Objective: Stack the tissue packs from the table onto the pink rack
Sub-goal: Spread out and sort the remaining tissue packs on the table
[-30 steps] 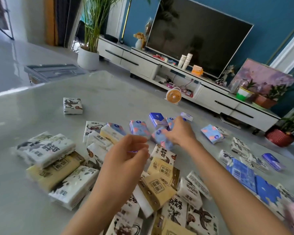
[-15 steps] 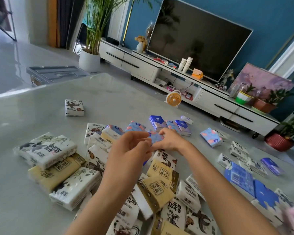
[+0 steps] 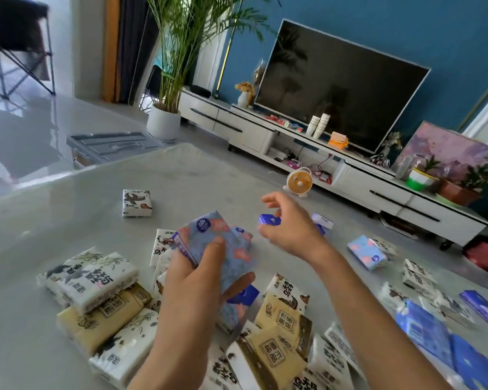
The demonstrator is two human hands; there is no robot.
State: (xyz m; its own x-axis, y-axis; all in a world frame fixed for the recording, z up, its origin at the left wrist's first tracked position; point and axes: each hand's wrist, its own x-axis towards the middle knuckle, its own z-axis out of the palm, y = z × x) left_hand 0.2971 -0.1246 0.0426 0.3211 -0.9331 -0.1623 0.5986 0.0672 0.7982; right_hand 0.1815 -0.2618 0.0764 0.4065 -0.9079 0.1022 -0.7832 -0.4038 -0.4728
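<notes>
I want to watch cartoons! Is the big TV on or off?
Off. The TV screen is dark all over and shows only dim reflections of the room, with no picture on it.

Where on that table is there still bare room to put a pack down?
The table is bare along its far left side, around the lone white pack, and at the near left corner beside the big white packs. From the left hand rightward, packs crowd it.
</notes>
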